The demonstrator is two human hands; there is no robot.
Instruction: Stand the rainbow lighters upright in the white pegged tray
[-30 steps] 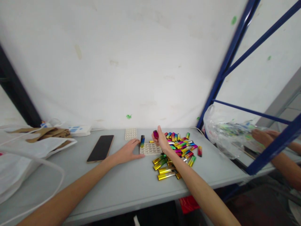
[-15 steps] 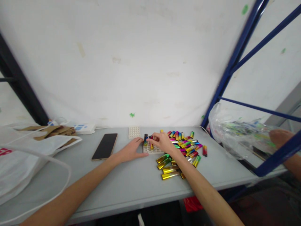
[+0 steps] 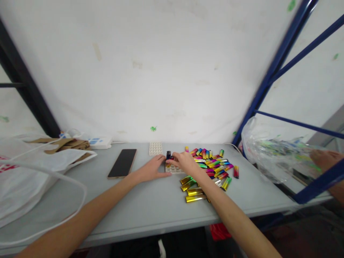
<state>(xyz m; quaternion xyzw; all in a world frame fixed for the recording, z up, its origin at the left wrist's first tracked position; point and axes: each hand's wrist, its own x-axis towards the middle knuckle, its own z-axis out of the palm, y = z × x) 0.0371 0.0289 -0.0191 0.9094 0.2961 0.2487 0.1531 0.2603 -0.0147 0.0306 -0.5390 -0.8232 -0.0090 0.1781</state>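
Observation:
A pale tray with rows of round holes [image 3: 176, 169] lies between my hands. My left hand [image 3: 152, 170] spans its left end, thumb at the front edge and fingertips at the back corner. A lighter with a dark top [image 3: 168, 154] stands upright at the tray's left end. Just beside it, my right hand [image 3: 186, 163] pinches a reddish lighter [image 3: 172, 157] held upright at the tray; its lower part is hidden by the fingers. Right of the tray spreads a loose pile of shiny lighters in gold, green, pink and blue [image 3: 215, 165].
A second pale tray [image 3: 155, 148] lies near the wall. A phone [image 3: 123, 163] rests left of my hand. White bags [image 3: 24, 186] and cardboard [image 3: 67, 144] crowd the left side. At right are a blue metal frame [image 3: 264, 80], a clear plastic bag [image 3: 268, 154] and another person's hand [image 3: 326, 159].
My right hand has lowered the reddish lighter towards the tray, so less of it shows. My left hand keeps its place at the tray. The whole view has shifted slightly.

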